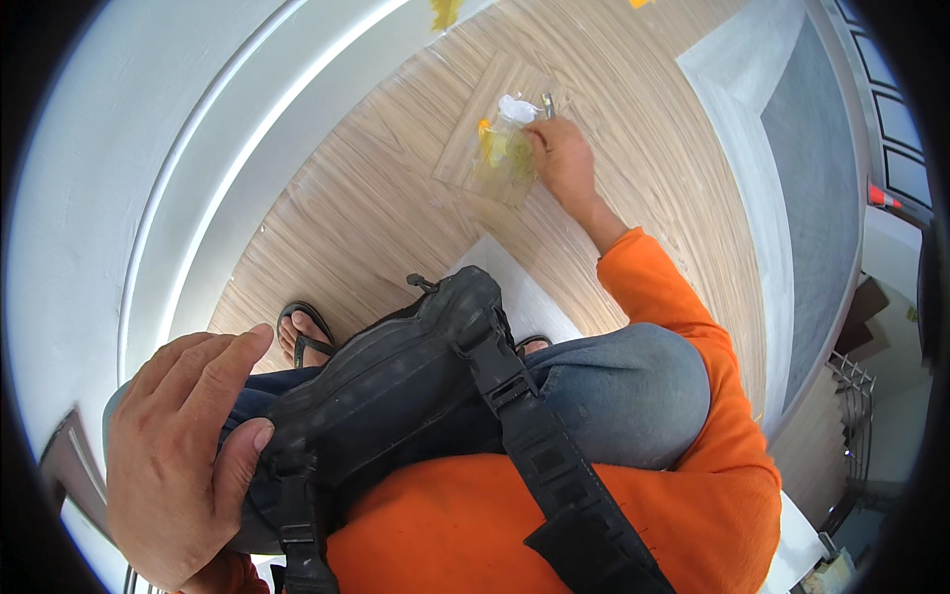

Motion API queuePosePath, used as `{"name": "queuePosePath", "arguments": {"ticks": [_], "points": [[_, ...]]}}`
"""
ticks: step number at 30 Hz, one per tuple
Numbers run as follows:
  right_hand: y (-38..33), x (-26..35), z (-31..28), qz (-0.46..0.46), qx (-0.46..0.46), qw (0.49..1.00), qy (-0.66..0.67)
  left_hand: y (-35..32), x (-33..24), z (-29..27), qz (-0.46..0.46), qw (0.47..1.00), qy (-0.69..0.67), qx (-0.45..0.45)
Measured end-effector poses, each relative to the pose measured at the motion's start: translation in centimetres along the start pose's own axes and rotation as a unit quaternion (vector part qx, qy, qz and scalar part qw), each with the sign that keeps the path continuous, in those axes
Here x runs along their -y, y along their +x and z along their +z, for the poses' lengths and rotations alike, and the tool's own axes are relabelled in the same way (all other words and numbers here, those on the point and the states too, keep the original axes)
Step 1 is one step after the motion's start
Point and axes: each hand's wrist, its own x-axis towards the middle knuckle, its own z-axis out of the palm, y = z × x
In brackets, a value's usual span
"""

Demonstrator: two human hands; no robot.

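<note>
My right hand (564, 163) reaches out over a clear, thin board or sheet (510, 193) lying on the wood-grain floor. Its fingers are pinched together at the sheet's right edge, and what they grip is hidden. A short, narrow tool with dark and metallic parts (548, 104) shows just beyond the fingertips; I cannot tell whether the hand holds it. On the sheet sit a white lump (517, 109), an orange-yellow dab (485, 139) and a smeared pale-yellow patch (500, 150). My left hand (188, 445) is open by my left knee, fingers stretched and thumb apart, holding nothing.
A black strapped bag (396, 366) hangs across my front, above my bent legs. A white curved wall base (198, 198) runs along the left. Grey-white sheeting (742, 69) covers floor at right. A yellow scrap (445, 12) lies at the top, and a pale sheet (520, 287) near my feet.
</note>
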Motion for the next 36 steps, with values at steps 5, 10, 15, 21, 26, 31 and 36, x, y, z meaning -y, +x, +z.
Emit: {"name": "queuePosePath", "arguments": {"ticks": [5, 10, 15, 21, 26, 31, 36], "points": [[2.3, -1.0, -1.0, -0.016, 0.013, 1.0, -0.021, 0.0, -0.1, 0.1, 0.001, 1.0, 0.001, -0.001], [0.2, 0.4, 1.0, -0.025, 0.029, 0.999, 0.013, 0.1, -0.3, 0.0, -0.005, 1.0, -0.002, 0.006], [-0.5, 2.9, 1.0, 0.099, 0.07, 0.986, 0.112, 0.0, 0.1, 0.3, 0.014, 1.0, -0.001, -0.012], [-0.2, 2.0, 0.5, 0.033, 0.029, 0.998, 0.05, -0.4, 0.3, 0.3, 0.012, 1.0, 0.013, -0.018], [-3.5, 2.1, 2.2, -0.196, 0.075, 0.969, -0.133, -0.2, 0.4, 0.4, 0.014, 1.0, -0.001, -0.012], [-5.1, 3.3, 0.7, -0.166, 0.073, 0.979, -0.094, -0.3, 0.4, 0.3, 0.015, 1.0, -0.006, -0.016], [-2.9, 2.5, -1.0, -0.114, 0.075, 0.989, -0.063, -0.5, 0.7, 0.6, 0.022, 1.0, 0.012, -0.014]]}}
